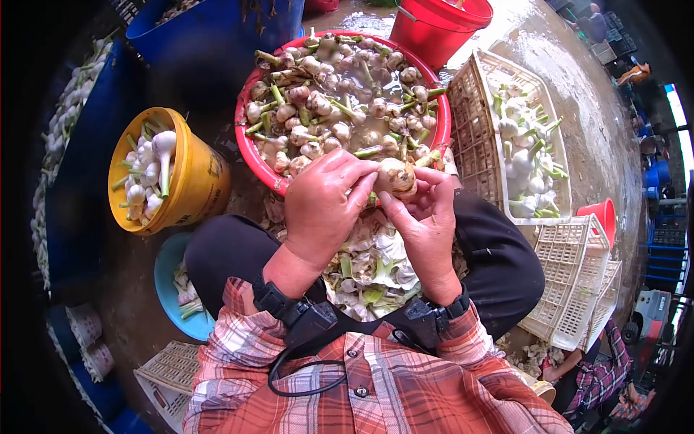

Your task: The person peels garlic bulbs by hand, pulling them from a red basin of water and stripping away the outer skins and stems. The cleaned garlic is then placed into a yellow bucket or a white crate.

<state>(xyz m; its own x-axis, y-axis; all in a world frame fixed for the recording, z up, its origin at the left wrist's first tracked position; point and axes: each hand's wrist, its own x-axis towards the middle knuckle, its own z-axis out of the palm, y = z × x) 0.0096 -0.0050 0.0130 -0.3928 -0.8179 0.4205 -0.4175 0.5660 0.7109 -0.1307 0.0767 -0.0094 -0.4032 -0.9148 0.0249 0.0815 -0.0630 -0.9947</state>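
A garlic bulb (396, 178) with brownish, dirty outer skin is held up in front of me, over the near rim of a red basin (269, 173). My right hand (425, 226) grips it from the right between thumb and fingers. From the left, my left hand (324, 204) is closed, its thumb and forefinger pinching at the bulb's side. Whether a strip of skin lies between those fingertips is hidden. Many unpeeled garlic bulbs (314, 108) with cut green stems fill the basin in murky water. Below my hands, peeled-off garlic skins (372, 267) are heaped between my knees.
On the left, a yellow bucket (210, 177) holds cleaned white garlic, with a light-blue basin (165, 278) below it. A plastic crate (473, 137) of white garlic stands right. A red bucket (437, 36) is behind; more crates (560, 278) and another person's plaid sleeve (603, 369) are lower right.
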